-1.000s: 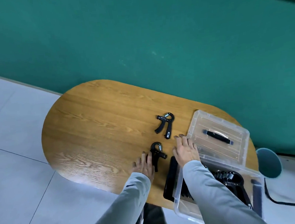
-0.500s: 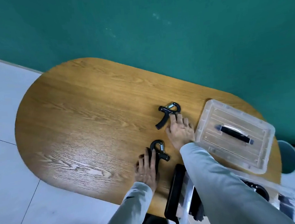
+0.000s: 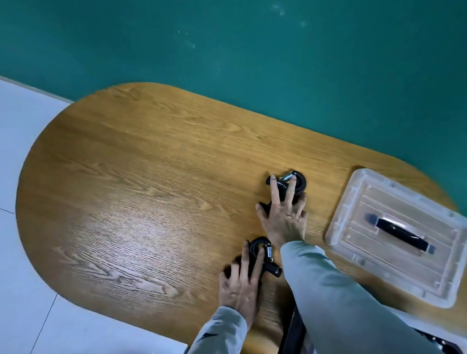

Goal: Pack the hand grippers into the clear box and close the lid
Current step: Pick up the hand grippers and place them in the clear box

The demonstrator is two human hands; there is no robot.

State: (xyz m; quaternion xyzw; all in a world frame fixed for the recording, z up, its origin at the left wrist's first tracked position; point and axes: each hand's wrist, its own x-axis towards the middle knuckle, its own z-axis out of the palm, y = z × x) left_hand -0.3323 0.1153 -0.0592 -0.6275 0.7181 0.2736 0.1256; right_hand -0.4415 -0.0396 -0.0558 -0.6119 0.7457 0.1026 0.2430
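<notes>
- Green wall (image 3: pixel 300 46) stands behind a wooden table (image 3: pixel 144 197) with rounded ends and a strong grain; pale floor tiles (image 3: pixel 4 194) lie to the left of it.
- On the table, at the right, lies the clear lid (image 3: pixel 399 233) of ribbed plastic with a black handle (image 3: pixel 401 233), flat and slightly blurred, close to the table's right end.
- Far hand gripper (image 3: pixel 297 181), black with a metal spring, lies near the middle of the table, well apart from the lid.
- The right hand (image 3: pixel 284 220) rests on this far gripper; its fingers are spread and reach over the black handles, but I cannot tell if they grasp it or only press on it.
- Near hand gripper (image 3: pixel 263 254), also black with a spring, lies close to the front edge of the table.
- The left hand (image 3: pixel 239 284) lies on it with the fingers rather straight on the handles, not closed round them.
- The clear box itself is hardly visible; only a dark edge (image 3: pixel 290 340) shows at the bottom, under the right sleeve (image 3: pixel 348 307).
- Both sleeves are light grey cloth.
- Wide bare wood stays open on the left half of the table.
</notes>
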